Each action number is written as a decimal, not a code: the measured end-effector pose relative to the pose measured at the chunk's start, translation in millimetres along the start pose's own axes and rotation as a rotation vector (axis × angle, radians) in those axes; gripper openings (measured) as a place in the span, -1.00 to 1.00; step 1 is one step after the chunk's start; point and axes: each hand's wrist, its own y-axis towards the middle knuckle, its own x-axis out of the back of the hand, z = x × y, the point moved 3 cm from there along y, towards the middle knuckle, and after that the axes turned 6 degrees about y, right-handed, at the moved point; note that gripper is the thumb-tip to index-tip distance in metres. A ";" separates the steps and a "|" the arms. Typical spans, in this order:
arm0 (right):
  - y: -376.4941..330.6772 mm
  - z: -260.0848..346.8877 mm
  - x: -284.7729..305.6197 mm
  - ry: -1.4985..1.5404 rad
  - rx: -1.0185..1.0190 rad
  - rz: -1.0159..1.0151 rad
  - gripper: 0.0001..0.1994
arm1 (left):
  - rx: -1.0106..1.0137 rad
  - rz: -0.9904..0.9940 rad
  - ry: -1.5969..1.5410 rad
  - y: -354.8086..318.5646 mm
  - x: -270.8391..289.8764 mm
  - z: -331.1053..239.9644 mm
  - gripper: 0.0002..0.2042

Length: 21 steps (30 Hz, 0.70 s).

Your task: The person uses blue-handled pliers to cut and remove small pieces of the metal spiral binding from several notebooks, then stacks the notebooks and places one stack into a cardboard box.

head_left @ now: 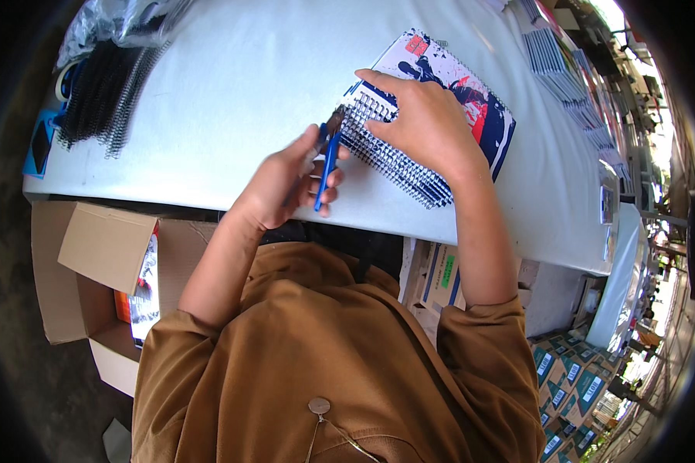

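A stack of spiral-bound notebooks (483,116) lies slantwise on the table, its top cover white, navy and red. Along the near-left side of the stack the black wire coils (398,171) show in several layers. In my left hand (278,181) is a pair of pliers with blue handles (327,174), the fingers closed loosely around them. Their dark jaws (334,121) are at the coil edge near the stack's left corner. My right hand (432,123) rests over the stack, thumb and index finger spread apart beside the coils. Its other fingers are hidden.
At the far left of the pale-covered table (239,85) lie a bundle of black coils (104,96), a plastic bag (120,27) and a tape roll (63,83). An open cardboard box (104,243) stands below left. More notebook stacks (552,65) line the right edge; cartons (571,386) sit lower right.
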 end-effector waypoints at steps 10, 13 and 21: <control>-2.6 10.6 -7.7 -0.231 0.033 -0.067 -0.41 | 0.114 0.170 -0.477 -3.7 3.7 2.8 -0.40; -2.4 10.0 -7.4 -0.220 0.062 -0.074 -0.42 | 0.073 0.370 -0.619 6.6 17.6 18.0 -0.41; -1.4 10.2 -6.3 -0.213 0.006 -0.020 -0.40 | 0.107 0.243 -0.582 -2.6 12.3 3.3 -0.42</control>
